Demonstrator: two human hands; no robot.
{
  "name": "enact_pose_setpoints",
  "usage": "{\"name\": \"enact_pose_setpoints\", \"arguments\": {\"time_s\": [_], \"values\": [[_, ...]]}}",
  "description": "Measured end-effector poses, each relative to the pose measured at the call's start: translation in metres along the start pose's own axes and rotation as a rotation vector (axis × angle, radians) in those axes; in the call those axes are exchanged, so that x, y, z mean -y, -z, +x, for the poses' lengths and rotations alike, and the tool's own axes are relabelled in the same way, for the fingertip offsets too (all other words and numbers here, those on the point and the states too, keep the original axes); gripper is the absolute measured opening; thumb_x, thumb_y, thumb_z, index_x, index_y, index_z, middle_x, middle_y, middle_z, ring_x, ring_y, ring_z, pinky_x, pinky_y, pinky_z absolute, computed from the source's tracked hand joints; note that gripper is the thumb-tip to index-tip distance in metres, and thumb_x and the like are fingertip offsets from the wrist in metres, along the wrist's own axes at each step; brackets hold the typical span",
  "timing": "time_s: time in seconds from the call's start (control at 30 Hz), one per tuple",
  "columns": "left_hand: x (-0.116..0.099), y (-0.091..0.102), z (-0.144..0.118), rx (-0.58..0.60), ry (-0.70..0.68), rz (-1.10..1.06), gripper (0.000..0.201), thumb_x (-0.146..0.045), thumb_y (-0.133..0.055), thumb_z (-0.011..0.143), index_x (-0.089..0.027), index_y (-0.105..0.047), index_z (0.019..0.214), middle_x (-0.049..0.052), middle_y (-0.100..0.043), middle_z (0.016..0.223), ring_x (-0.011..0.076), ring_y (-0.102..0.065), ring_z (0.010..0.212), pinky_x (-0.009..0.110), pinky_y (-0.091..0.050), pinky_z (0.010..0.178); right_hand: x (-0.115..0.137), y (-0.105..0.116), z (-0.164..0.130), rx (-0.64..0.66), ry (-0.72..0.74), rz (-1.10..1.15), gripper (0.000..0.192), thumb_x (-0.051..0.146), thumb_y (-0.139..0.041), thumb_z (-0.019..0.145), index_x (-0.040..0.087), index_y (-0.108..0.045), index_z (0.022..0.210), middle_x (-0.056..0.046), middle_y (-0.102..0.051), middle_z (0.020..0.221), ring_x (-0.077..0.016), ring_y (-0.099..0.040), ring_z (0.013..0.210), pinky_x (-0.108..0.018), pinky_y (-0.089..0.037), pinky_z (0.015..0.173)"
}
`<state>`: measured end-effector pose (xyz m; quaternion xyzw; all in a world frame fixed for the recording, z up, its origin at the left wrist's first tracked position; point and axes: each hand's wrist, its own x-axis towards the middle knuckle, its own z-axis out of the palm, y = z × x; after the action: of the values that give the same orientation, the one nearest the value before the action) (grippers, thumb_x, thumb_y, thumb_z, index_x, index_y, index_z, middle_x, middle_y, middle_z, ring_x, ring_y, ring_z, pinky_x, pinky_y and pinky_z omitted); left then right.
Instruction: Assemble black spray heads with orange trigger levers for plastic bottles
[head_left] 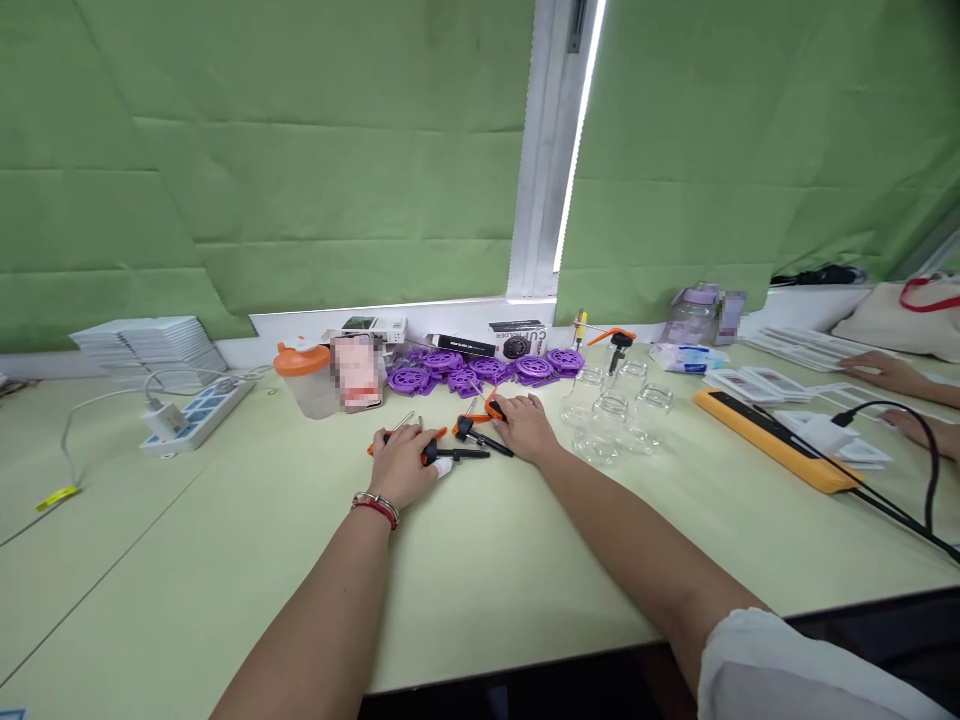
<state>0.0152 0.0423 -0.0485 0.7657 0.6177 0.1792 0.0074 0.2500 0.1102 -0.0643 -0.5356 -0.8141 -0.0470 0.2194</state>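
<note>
My left hand rests low over the table, its fingers curled around a black-and-orange tool with metal and black rods showing past the fingers. The tool's exact kind is hidden by the hand. My right hand lies to the right, its fingers closed over the black end of another orange-and-black tool. Between both hands a black rod-shaped part with a clamp-like head lies on the table. Just right of my right hand stand several clear glass jars, one with an orange-and-black piece in its mouth.
Purple plastic wheel-like parts lie behind the hands, by a cup holder box. An orange-lidded cup and a power strip stand left. A yellow power strip with cables lies right, near another person's hands.
</note>
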Motion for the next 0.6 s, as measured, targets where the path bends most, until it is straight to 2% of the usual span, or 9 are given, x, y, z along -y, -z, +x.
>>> {"name": "enact_pose_setpoints", "arguments": {"time_s": [0.1,0.23,0.43,0.6], "values": [[0.0,0.003,0.0,0.012,0.07,-0.006,0.046,-0.045,-0.057,0.072,-0.03,-0.06,0.115,0.008,-0.054,0.129,0.0303,-0.041,0.123,0.051,-0.009,0.107,0.011,0.008,-0.013,0.013,-0.011,-0.031,0.042,0.037,-0.042,0.09,0.015,-0.047,0.125,-0.012,-0.062,0.106,-0.026,-0.05,0.104,-0.039,-0.029,0.095],[0.004,0.004,-0.003,-0.013,0.102,-0.016,0.041,-0.035,-0.058,0.07,-0.03,-0.061,0.111,0.006,-0.058,0.124,0.0307,-0.042,0.123,0.054,-0.007,0.106,0.026,0.015,-0.034,0.096,-0.013,-0.008,0.045,0.034,-0.041,0.09,0.013,-0.042,0.13,-0.014,-0.061,0.109,-0.0261,-0.052,0.099,-0.036,-0.036,0.085],[0.012,0.001,-0.005,-0.052,0.115,-0.008,0.042,-0.03,-0.058,0.067,-0.029,-0.061,0.109,0.006,-0.059,0.122,0.0328,-0.042,0.123,0.057,-0.007,0.105,0.049,0.019,-0.059,0.132,0.042,0.028,0.051,0.029,-0.04,0.089,0.011,-0.036,0.136,-0.015,-0.059,0.112,-0.0267,-0.052,0.1,-0.036,-0.039,0.086],[0.009,0.0,-0.007,-0.048,0.118,0.002,0.046,-0.035,-0.058,0.068,-0.027,-0.057,0.113,0.009,-0.057,0.126,0.0329,-0.039,0.125,0.059,-0.003,0.105,0.056,0.021,-0.065,0.148,0.051,0.071,0.054,0.03,-0.04,0.089,0.01,-0.034,0.138,-0.015,-0.058,0.116,-0.0272,-0.051,0.102,-0.037,-0.039,0.087]]}}
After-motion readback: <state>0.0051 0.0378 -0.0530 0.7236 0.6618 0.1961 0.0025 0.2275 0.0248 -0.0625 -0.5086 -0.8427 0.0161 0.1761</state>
